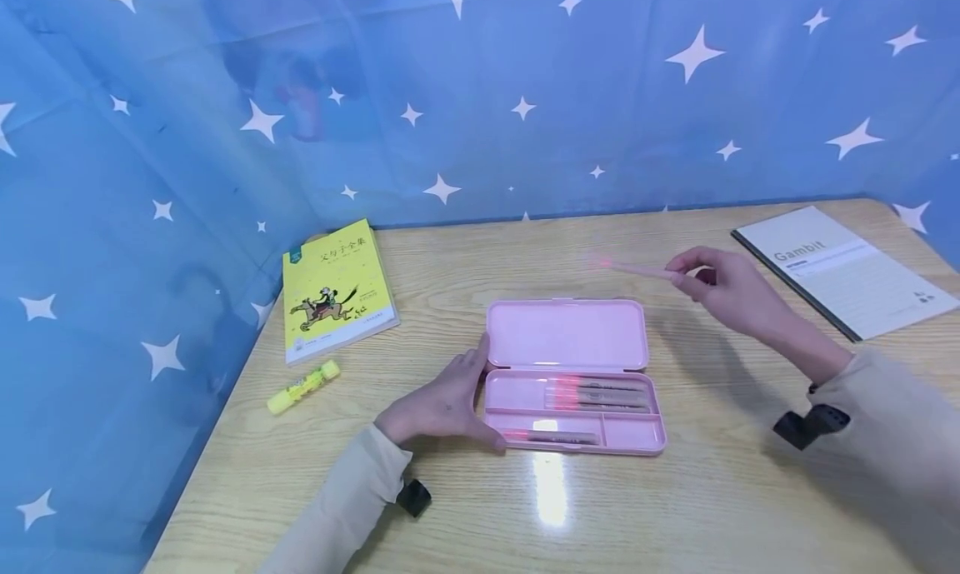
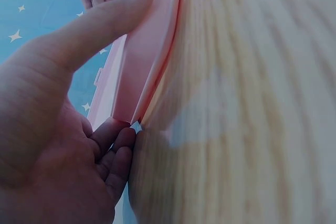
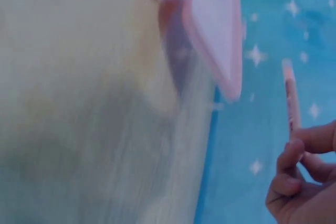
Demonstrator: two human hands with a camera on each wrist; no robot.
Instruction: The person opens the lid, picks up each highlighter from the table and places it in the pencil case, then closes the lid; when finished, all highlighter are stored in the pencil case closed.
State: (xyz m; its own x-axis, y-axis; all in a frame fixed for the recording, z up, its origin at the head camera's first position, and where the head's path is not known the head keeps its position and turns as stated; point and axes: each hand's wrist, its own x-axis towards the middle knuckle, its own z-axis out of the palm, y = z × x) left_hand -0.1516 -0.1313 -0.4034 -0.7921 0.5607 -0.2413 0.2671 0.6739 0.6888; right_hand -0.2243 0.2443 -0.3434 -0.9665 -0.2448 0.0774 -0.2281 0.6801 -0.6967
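An open pink pencil case (image 1: 567, 374) lies on the table, its lid folded back away from the person. Several pens (image 1: 600, 394) with reddish ends lie in its upper compartment, and a single pen (image 1: 551, 436) lies in the lower left one. At the case's left end, my left hand (image 1: 450, 397) holds it, thumb at the front corner and fingers by the hinge side. In the left wrist view the fingers curl at the case's edge. Beyond the case to the right, my right hand (image 1: 723, 287) pinches a slim pen (image 1: 637, 269) above the table, its pink end pointing left.
A yellow book (image 1: 337, 287) lies at the back left, with a yellow tube-shaped item (image 1: 303, 386) in front of it. At the back right lies a grey notebook (image 1: 847, 266) marked "Gambit". Behind the wooden table (image 1: 600, 524) hangs a blue star-patterned cloth (image 1: 480, 82).
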